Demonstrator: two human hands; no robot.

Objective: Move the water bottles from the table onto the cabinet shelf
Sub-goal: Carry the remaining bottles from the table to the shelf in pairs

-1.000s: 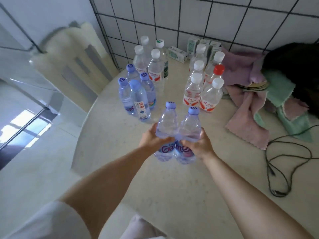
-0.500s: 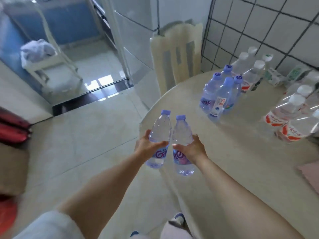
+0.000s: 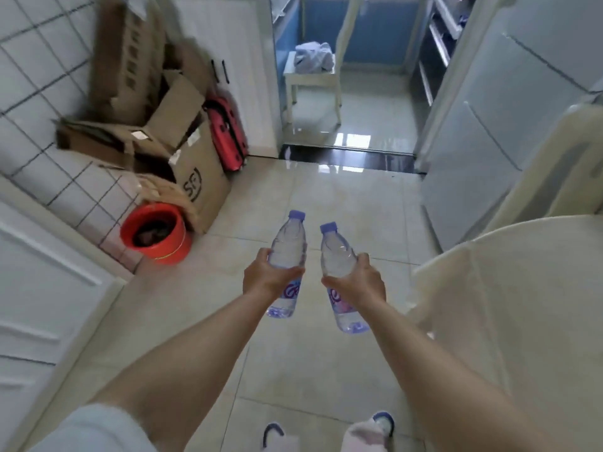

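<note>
While the person is standing on the pale tiled floor (image 3: 326, 197), the head camera is looking down over both bare forearms toward a doorway at the far side. At the right edge the round table (image 3: 522, 288) is showing only its cream rim and a bare part of its top, and behind it a pale chair back (image 3: 561, 164) is standing against a white cabinet front (image 3: 489, 132). At the left, a heap of cardboard boxes (image 3: 182, 138) is leaning against the white tiled wall (image 3: 39, 93), with a red suitcase (image 3: 228, 132) upright just beside them. Beyond the doorway a white stool (image 3: 313, 83) is carrying a bundle of cloth. Near the boxes, an orange bucket (image 3: 156, 236) is sitting on the floor. Lower down, the left hand (image 3: 264, 278) is wrapping closed around the middle of the left bottle (image 3: 287, 252), and the right hand (image 3: 362, 282) is wrapping closed around the middle of the right bottle (image 3: 336, 256). Both bottles are clear with blue caps, they are hanging in the air over the floor, off the table and a little apart from each other, the caps tilting away from the person. At the bottom edge the tips of two slippers (image 3: 381, 422) are peeking out.
</note>
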